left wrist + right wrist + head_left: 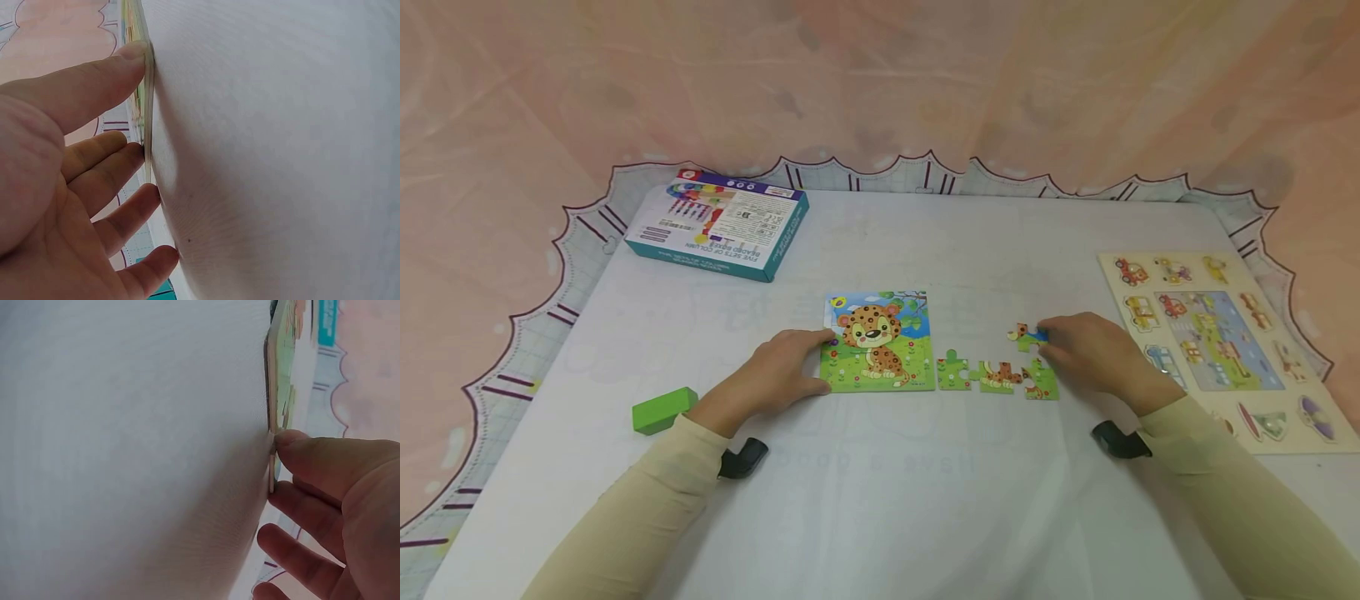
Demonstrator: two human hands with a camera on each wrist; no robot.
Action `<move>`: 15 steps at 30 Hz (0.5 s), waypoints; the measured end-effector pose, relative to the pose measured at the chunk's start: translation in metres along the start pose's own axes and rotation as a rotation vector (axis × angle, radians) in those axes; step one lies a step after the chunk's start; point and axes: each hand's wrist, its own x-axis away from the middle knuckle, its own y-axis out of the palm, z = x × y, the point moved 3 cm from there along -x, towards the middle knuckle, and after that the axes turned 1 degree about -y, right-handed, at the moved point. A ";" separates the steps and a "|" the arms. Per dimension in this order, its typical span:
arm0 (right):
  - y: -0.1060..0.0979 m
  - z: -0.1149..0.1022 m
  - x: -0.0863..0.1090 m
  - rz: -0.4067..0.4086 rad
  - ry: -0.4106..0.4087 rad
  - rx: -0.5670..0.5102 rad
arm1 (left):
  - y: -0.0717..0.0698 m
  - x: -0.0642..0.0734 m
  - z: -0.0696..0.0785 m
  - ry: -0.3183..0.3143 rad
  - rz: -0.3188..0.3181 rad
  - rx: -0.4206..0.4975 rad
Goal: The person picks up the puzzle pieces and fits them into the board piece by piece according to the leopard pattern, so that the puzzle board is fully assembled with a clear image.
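Note:
A square leopard picture board (880, 372) lies flat in the middle of the table. My left hand (786, 367) rests at its left side, thumb and fingertips touching the board's edge, fingers fairly straight. Right of the board is a row of jigsaw pieces (997, 377) with green grass and spotted leopard parts. Just above the row's right end, my right hand (1084, 354) pinches a jigsaw piece (1025, 337) with blue and green on it. In the right wrist view, the thumb (294, 439) is on that piece's edge, low over the cloth.
A teal and purple box (718, 225) lies at the back left. Beside my left forearm sits a green block (662, 410). A wooden vehicle puzzle board (1217, 408) lies on the right, partly behind my right hand and sleeve. White cloth (880, 517) covers the table.

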 end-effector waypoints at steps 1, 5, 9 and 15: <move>0.000 0.000 0.000 -0.003 0.002 0.005 | 0.000 0.000 0.000 -0.002 0.001 0.001; -0.002 -0.003 -0.002 -0.017 0.000 0.028 | 0.000 0.000 0.000 -0.002 0.002 0.003; -0.004 -0.005 -0.006 -0.026 -0.024 0.067 | 0.000 0.000 0.000 0.001 0.004 0.002; -0.005 -0.008 -0.014 -0.028 -0.061 0.101 | 0.001 0.000 -0.001 0.001 0.004 0.009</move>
